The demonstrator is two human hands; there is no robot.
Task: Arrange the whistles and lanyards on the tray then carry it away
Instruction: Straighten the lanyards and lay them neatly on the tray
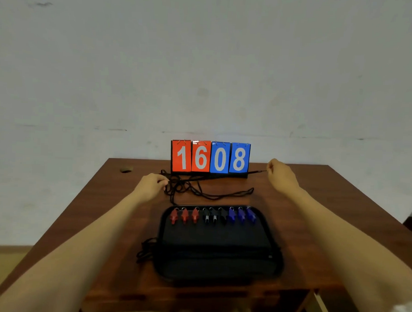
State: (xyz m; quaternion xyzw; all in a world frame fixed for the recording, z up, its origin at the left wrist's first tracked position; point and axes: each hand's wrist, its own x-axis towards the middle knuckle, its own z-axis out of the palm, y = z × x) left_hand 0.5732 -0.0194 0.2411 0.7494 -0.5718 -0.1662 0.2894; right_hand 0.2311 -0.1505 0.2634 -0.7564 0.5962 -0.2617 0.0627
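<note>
Black tray (pixel 217 246), near edge of the tabletop (pixel 105 210): nine whistles (pixel 212 215) in a row along its far rim, red, black, blue. Black lanyards (pixel 199 190), tangled beyond the tray toward the far edge; one cord taut left to right along the scoreboard (pixel 210 157) base. Fingers of the left hand (pixel 150 185) curl into the tangle, the right hand (pixel 281 172) pinches the cord's end; the tray lies nearer than both.

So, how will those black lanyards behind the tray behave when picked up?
Probably floppy: the lanyards lie in loose loops on the table. Likely to snag: they tangle by the left hand, so lifting one may drag others. Seemingly light: the one the right hand pinches runs nearly straight.
</note>
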